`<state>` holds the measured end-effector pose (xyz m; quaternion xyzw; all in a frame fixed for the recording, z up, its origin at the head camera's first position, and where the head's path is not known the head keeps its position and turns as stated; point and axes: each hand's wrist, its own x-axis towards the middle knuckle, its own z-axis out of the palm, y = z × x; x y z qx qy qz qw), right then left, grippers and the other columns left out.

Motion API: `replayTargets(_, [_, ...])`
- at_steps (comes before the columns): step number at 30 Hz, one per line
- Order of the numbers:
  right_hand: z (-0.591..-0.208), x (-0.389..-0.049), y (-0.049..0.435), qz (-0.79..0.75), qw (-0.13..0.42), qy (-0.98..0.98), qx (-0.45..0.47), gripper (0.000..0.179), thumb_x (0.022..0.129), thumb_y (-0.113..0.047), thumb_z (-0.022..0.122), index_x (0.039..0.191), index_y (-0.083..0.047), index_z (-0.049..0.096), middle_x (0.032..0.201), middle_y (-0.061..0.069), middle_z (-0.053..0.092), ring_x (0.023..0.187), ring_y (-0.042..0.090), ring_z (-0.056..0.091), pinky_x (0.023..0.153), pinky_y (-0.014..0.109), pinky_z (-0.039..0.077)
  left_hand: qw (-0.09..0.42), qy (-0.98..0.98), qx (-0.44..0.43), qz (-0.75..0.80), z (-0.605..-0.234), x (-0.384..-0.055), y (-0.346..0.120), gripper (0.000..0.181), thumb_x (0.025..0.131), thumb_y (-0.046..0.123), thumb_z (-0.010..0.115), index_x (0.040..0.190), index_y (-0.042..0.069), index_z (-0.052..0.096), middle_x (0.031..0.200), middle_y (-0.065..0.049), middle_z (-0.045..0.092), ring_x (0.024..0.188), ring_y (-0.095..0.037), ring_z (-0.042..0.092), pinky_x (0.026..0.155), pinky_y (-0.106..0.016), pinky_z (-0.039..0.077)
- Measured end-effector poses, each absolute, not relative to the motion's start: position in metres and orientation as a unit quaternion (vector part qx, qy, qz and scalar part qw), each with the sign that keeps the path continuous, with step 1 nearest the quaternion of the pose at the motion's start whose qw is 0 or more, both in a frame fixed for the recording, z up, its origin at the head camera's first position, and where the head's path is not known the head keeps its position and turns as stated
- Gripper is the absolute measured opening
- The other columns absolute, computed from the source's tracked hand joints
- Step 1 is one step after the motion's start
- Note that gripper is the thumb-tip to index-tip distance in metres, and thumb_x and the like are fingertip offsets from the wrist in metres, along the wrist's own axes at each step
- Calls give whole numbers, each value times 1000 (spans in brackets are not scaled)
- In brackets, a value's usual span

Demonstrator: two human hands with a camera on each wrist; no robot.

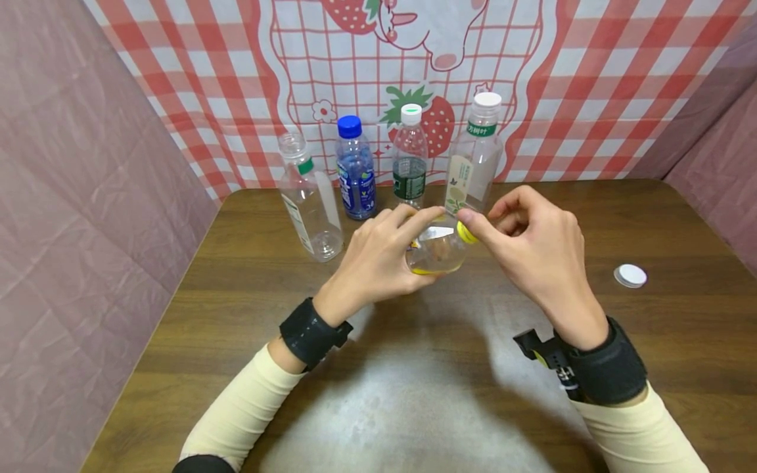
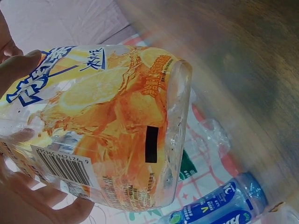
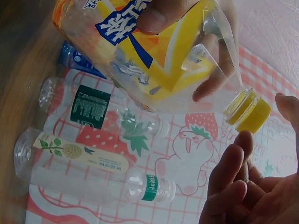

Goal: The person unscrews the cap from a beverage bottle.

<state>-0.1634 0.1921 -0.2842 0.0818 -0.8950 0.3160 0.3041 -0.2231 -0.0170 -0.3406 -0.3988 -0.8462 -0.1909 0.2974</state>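
Observation:
Held tilted on its side above the table is a clear iced tea bottle [image 1: 440,253] with an orange and yellow lemon label [image 2: 117,116]. My left hand [image 1: 390,253] grips its body, thumb on one side and fingers on the other. On its neck is a yellow cap [image 3: 252,112], pointing right in the head view. My right hand [image 1: 535,246] is at the cap with bent fingers. One fingertip touches or nearly touches the cap's edge in the right wrist view, while the thumb stands apart from it.
Behind the hands stand an uncapped clear bottle [image 1: 310,203], a blue-capped bottle [image 1: 357,177], a white-capped bottle with a green label [image 1: 410,157] and a tall white-topped bottle [image 1: 473,157]. A loose white cap [image 1: 630,276] lies at the right on the wooden table [image 1: 680,341]. A checked cloth [image 1: 213,85] hangs behind.

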Motion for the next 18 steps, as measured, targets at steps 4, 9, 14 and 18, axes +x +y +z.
replayTargets(4, [-285, -164, 191, 320, 318, -886, 110, 40, 75, -49, 73, 74, -12, 59, 60, -6, 54, 52, 4, 45, 46, 25, 30, 298, -847, -398, -190, -340, -223, -17, 85, 62, 63, 71, 135, 24, 51, 104, 4, 53, 81, -13, 49, 56, -27, 41])
replayTargets(9, [-285, -164, 192, 323, 332, -875, 141, 37, 75, -44, 75, 74, -10, 61, 62, -7, 55, 54, 1, 46, 46, 21, 32, 299, -845, -398, -194, -340, -223, -17, 85, 60, 60, 74, 134, 24, 52, 103, 4, 53, 81, -13, 49, 55, -27, 40])
replayTargets(14, [-282, -163, 193, 316, 331, -871, 177, 32, 76, -38, 76, 81, -8, 66, 68, -7, 59, 59, 0, 49, 51, 19, 36, 292, -849, -395, -194, -340, -223, -18, 86, 60, 60, 74, 135, 24, 50, 104, 4, 53, 81, -13, 49, 56, -27, 41])
replayTargets(18, [-279, -163, 193, 307, 335, -862, 222, 28, 75, -27, 79, 90, -5, 70, 78, -3, 63, 67, 4, 54, 58, 18, 40, 287, -853, -389, -198, -338, -223, -20, 87, 60, 60, 74, 136, 25, 50, 105, 4, 53, 83, -13, 50, 59, -28, 43])
